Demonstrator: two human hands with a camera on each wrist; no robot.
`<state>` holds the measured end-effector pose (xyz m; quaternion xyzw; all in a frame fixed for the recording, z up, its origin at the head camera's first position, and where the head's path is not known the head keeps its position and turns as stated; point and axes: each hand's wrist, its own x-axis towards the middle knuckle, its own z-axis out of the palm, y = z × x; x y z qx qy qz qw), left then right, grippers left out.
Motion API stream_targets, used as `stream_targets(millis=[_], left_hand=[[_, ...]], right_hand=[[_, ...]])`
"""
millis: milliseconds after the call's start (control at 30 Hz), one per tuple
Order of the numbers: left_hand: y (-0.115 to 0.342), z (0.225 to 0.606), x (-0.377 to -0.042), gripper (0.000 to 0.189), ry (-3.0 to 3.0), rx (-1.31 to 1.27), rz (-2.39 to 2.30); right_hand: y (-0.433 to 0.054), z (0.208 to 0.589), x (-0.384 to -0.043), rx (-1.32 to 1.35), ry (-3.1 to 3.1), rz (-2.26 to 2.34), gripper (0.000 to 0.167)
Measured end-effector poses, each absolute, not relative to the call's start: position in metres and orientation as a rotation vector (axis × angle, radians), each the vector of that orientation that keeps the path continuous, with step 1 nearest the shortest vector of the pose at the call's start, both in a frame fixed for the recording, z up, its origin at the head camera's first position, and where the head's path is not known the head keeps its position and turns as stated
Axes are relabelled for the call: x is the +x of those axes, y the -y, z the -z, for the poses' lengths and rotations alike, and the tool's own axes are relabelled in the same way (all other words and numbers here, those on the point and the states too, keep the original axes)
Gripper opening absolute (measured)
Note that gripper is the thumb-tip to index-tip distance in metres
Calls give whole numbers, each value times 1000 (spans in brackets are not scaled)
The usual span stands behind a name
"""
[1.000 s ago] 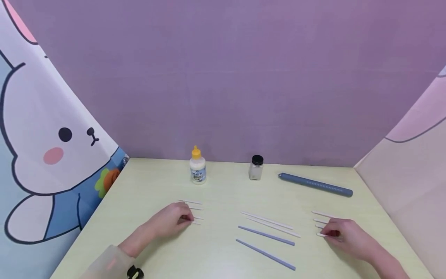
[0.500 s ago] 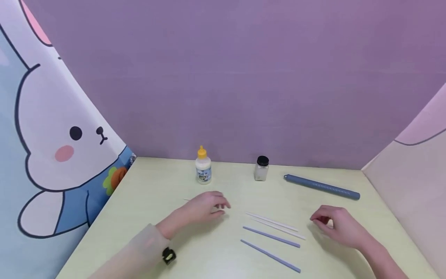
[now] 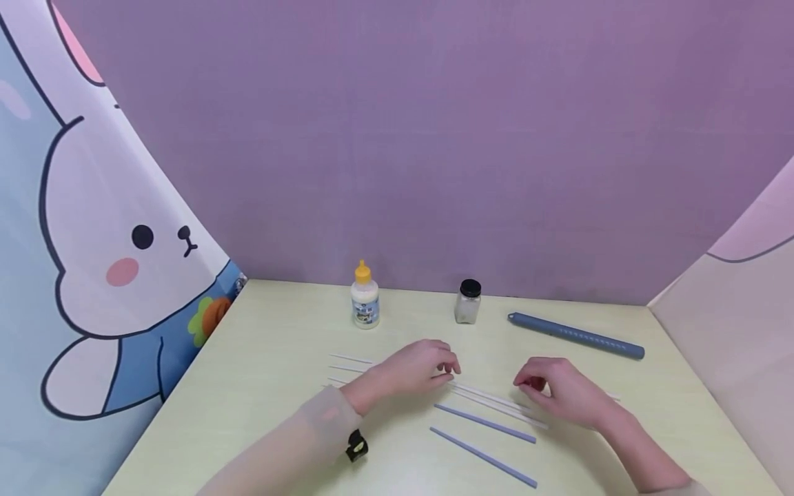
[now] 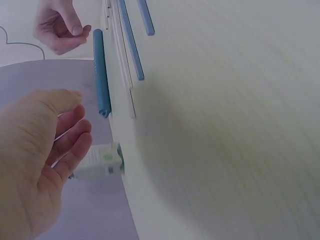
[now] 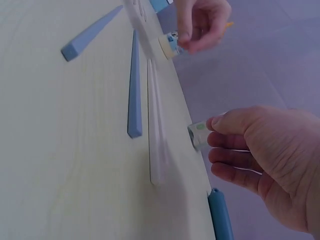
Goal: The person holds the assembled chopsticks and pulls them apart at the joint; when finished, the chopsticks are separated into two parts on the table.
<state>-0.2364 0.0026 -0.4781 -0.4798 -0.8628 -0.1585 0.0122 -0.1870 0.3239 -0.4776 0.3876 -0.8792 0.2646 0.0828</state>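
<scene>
My left hand (image 3: 422, 365) is just above the left ends of two white chopsticks (image 5: 154, 130), its fingers loosely bent and holding nothing. Over the right ends of the same pair is my right hand (image 3: 558, 389), its fingers relaxed and curved with nothing between them. The white pair lies side by side on the table (image 3: 273, 413). Nearer the front, one blue chopstick (image 3: 485, 423) and another blue chopstick (image 3: 484, 457) lie apart from each other. Several thin white sticks (image 3: 351, 359) lie at the left, partly hidden by my left forearm.
At the back stand a white squeeze bottle (image 3: 365, 303) with a yellow nozzle cap and a small jar (image 3: 468, 308) with a black lid. A dark blue rod (image 3: 577, 336) lies behind my right hand. A purple cloth wall (image 3: 397, 151) rises behind the table.
Both hands have left the thin white sticks at the two sides and moved inward to the white chopsticks in the middle. The fingers have loosened. The head view has turned slightly left.
</scene>
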Motion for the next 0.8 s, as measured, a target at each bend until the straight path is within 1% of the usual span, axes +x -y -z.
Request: stream_targets(millis=[400,800], left_hand=[[-36,495,-241,11,2790,-1490,448],[-41,510,-240,7,2787,-1471,350]], right_hand=[[-305,486,-194,1213,2687,-802,17],[-291,502,-196,1224,2744,-788,17]])
